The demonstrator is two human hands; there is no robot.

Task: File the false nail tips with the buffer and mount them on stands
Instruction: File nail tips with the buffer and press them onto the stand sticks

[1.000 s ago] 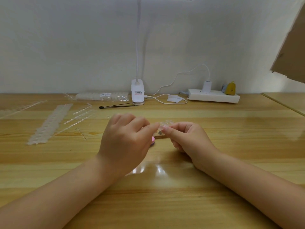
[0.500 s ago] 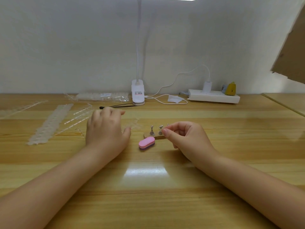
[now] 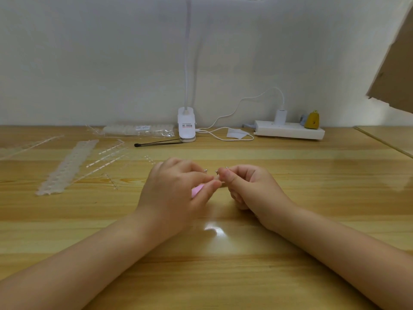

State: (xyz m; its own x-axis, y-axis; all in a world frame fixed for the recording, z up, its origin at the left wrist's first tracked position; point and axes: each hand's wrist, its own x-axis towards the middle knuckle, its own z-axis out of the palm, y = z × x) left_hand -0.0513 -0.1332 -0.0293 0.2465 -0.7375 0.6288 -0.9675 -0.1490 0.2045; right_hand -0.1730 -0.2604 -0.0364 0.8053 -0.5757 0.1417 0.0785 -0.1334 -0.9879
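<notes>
Pale wooden desk (image 3: pixel 223 276), glossy, with a lamp glare patch near its middle; plain white wall (image 3: pixel 111 63) behind, and a brown cardboard edge (image 3: pixel 395 70) leaning in at upper right. Along the back: clip lamp (image 3: pixel 186 125) with its white stem rising, white power strip (image 3: pixel 289 130) with a charger plugged in and a cable looping left, a small yellow object (image 3: pixel 312 120) at the strip's far end, and a black stick (image 3: pixel 156 144) lying flat near the lamp base. Left side: bag of nail tips (image 3: pixel 138 130) by the wall, a strip of clear tips (image 3: pixel 67 167) running away from me at a slant, and thin clear sprues (image 3: pixel 107 156) scattered beside it. My left hand (image 3: pixel 176 195) and right hand (image 3: pixel 250 193) meet just in front of me, fingers curled. My right thumb and forefinger pinch a small clear nail tip (image 3: pixel 220 183); it seems to lie with its long axis roughly left to right, pointing toward the left hand, though it is too transparent and small to be sure. My left thumb and fingertips close on its other end, as far as I can tell. The pink buffer (image 3: pixel 197 190) lies on the desk under my left fingers, mostly hidden, so I cannot read its axis. Metal tops of the stands (image 3: pixel 206 170) show just behind my knuckles, upright, between the two hands.
</notes>
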